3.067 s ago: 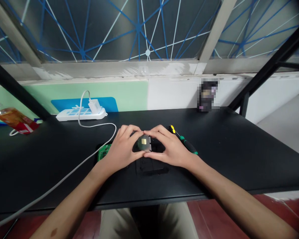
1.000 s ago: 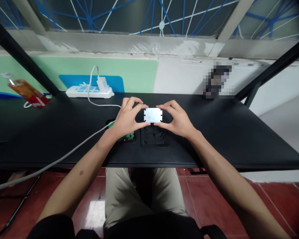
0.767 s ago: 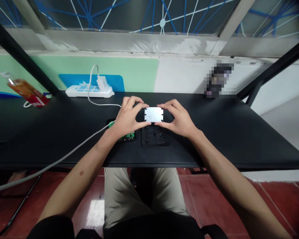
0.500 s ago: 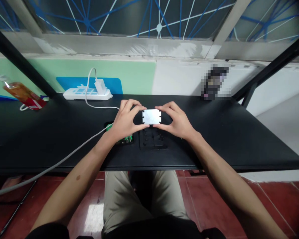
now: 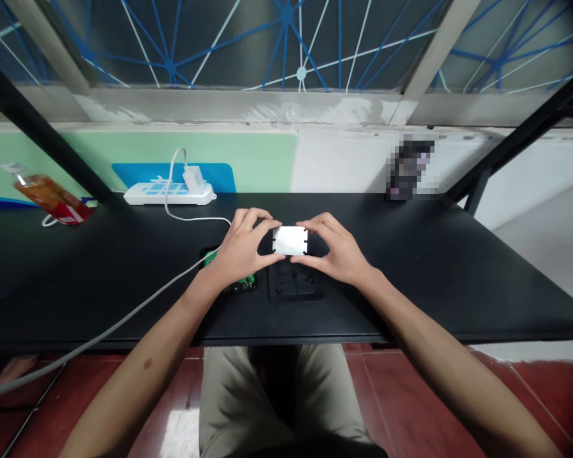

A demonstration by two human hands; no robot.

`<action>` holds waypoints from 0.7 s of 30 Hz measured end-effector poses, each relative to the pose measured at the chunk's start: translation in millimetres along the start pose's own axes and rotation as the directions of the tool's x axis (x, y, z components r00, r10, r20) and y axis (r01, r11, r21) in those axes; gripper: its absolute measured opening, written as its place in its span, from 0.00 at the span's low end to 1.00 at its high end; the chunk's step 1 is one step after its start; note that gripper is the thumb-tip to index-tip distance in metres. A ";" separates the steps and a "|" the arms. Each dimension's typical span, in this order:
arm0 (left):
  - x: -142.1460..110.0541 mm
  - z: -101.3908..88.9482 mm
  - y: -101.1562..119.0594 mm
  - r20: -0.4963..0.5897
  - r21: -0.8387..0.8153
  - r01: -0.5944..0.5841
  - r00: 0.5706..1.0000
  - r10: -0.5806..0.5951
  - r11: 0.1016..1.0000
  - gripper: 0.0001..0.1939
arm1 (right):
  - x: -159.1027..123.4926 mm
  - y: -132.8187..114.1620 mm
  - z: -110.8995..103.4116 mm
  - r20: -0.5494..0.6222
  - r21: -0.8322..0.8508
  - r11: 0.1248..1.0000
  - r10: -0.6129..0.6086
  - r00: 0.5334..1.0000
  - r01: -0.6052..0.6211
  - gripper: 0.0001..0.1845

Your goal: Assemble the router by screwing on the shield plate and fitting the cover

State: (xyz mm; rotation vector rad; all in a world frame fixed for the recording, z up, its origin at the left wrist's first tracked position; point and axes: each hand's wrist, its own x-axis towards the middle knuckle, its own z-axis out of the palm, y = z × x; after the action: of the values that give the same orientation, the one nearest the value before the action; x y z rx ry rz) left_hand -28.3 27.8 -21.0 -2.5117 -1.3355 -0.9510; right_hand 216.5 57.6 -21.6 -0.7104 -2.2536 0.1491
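1. Head view: left hand (image 5: 241, 251) and right hand (image 5: 342, 253) pinch plate (image 5: 290, 241) between them by its edges, likely sparing its face.
2. Board (image 5: 248, 281) partly hidden by left hand; shell (image 5: 294, 286) between hands, near side, perhaps for reach.

One head-worn camera looks forward and down over the nearby black desk (image 5: 449, 273).

Left forearm (image 5: 153, 353) extends from seven o'clock, right forearm (image 5: 434, 353) from five. Left hand (image 5: 241, 248) pinches, thumb (image 5: 270, 260) toward three; right hand (image 5: 339, 251) pinches likewise, thumb (image 5: 311, 261) toward nine.
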 end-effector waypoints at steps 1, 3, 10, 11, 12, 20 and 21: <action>0.3 -0.3 1.2 0.005 0.001 -0.005 1.000 0.005 1.000 0.28 | -0.6 0.1 1.3 -0.006 0.001 1.000 -0.011 1.000 0.011 0.33; 0.8 -1.1 5.3 0.020 0.002 -0.020 1.000 0.020 1.000 0.27 | -2.0 0.0 4.5 -0.018 -0.002 0.999 -0.043 0.999 0.043 0.34; -0.9 -2.2 22.4 -0.003 -0.019 -0.051 0.999 0.051 0.999 0.24 | -3.6 -7.2 12.4 -0.036 -0.005 0.991 -0.132 0.991 0.132 0.40; -1.0 -2.7 23.2 -0.016 -0.024 -0.044 0.999 0.043 0.999 0.24 | -3.3 -8.2 12.2 -0.041 0.012 0.992 -0.127 0.991 0.128 0.41; -0.9 -3.2 23.5 -0.028 -0.033 -0.034 0.999 0.033 0.999 0.23 | -3.1 -8.8 11.7 -0.043 0.036 0.992 -0.115 0.992 0.117 0.42; 1.3 -9.1 20.0 -0.118 -0.188 0.088 0.987 -0.112 0.978 0.28 | -2.7 -3.8 9.2 -0.004 0.191 0.982 0.004 1.000 -0.004 0.48; 1.3 -9.4 20.4 -0.120 -0.215 0.093 0.985 -0.120 0.972 0.29 | -2.6 -4.3 9.9 0.012 0.185 0.983 0.006 1.000 -0.008 0.47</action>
State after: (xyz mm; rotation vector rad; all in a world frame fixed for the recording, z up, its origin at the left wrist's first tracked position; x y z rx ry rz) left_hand -16.1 12.8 -9.5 -2.4901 -1.4087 -1.3212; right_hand 209.2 53.7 -28.9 -0.6199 -2.2126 0.3616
